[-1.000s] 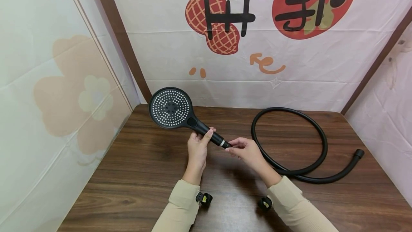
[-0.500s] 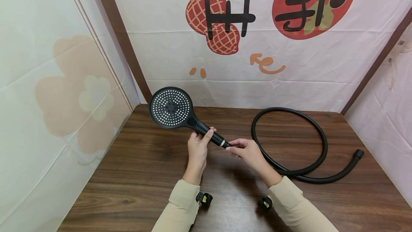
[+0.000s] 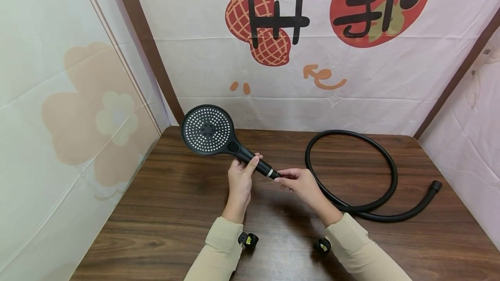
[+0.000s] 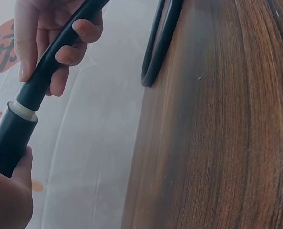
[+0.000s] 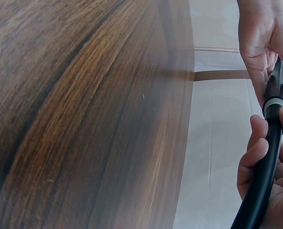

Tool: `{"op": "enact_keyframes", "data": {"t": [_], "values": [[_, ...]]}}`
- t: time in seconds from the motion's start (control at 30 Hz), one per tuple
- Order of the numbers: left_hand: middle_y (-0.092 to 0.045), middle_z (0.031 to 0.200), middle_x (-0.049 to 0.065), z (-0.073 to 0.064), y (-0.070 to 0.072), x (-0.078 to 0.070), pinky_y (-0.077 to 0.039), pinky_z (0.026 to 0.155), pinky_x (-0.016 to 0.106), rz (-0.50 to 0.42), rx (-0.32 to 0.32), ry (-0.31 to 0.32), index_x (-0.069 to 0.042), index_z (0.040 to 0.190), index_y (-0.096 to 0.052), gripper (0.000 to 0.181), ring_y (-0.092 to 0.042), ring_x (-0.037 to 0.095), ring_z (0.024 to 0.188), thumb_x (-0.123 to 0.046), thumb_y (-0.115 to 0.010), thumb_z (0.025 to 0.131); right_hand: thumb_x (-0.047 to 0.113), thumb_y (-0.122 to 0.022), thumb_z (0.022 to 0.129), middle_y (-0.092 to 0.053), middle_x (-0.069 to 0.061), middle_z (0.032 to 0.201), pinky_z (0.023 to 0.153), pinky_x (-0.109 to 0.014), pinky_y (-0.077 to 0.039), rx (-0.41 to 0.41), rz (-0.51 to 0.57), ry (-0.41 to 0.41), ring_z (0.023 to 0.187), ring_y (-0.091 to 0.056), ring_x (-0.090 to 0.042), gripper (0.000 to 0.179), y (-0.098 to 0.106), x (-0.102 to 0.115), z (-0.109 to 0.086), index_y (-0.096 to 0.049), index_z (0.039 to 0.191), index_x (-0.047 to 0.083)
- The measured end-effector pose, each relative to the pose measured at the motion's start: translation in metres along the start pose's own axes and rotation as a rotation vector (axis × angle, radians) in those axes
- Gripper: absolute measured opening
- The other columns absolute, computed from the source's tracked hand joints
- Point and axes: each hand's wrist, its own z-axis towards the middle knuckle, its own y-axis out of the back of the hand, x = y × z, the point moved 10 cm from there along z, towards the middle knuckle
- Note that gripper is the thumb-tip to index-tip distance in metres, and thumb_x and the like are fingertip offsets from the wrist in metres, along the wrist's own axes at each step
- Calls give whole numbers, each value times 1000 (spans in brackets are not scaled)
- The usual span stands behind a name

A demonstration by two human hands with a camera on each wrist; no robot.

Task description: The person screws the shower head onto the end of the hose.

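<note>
A black handheld shower head [image 3: 206, 129], its nozzle face toward me, is held tilted over the table. My left hand [image 3: 240, 183] grips its handle, thumb along the top. My right hand [image 3: 300, 183] holds the end of a black shower hose [image 4: 40, 78] in line with the handle's lower end. In the left wrist view a pale ring [image 4: 25, 110] shows between the handle [image 4: 12, 138] and the hose end. The right wrist view shows the fingers [image 5: 254, 155] curled round the hose, close below the handle.
The rest of the hose lies looped on the brown wooden table [image 3: 164, 229] at the right, its free end [image 3: 435, 186] pointing to the back right. A printed cloth wall [image 3: 203, 55] stands behind the table, with more cloth at both sides.
</note>
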Motion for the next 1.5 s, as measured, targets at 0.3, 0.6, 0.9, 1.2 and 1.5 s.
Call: {"op": "enact_keyframes", "data": {"t": [0.3,0.6,0.9,1.2,1.5], "values": [[-74,105,12,0,0,0,-55,89,23,-6,2,6,1,120,-55,31,-73,11,97,-8,-69,93,17,-79,85,-76,-12,91,66,-39,-55,-20,-10,-9,78,-71,-23,31,1,0,0,-69,111,3],[-75,103,10,0,0,-1,-55,89,23,-13,-7,8,3,121,-54,32,-73,11,96,-6,-68,93,19,-78,87,-74,-21,95,63,-33,-54,-10,4,-8,79,-71,-27,29,0,3,-2,-71,109,2],[-75,103,11,0,0,-1,-55,89,23,-18,-1,1,8,123,-52,36,-73,11,96,-6,-68,93,20,-77,87,-75,-16,89,63,-33,-55,-3,13,-7,78,-71,-25,29,0,2,0,-72,109,1],[-75,99,8,1,-1,-1,-55,89,23,-30,-2,0,1,117,-56,29,-73,10,94,-6,-68,93,20,-75,88,-75,-5,82,63,-35,-56,8,19,20,81,-71,-31,26,-1,1,2,-73,109,3],[-75,98,7,2,-1,0,-55,88,23,-35,-7,8,1,117,-55,28,-73,10,93,-6,-68,93,21,-76,88,-75,-9,85,60,-29,-54,6,25,19,74,-69,-17,31,0,4,0,-72,112,0]]}}
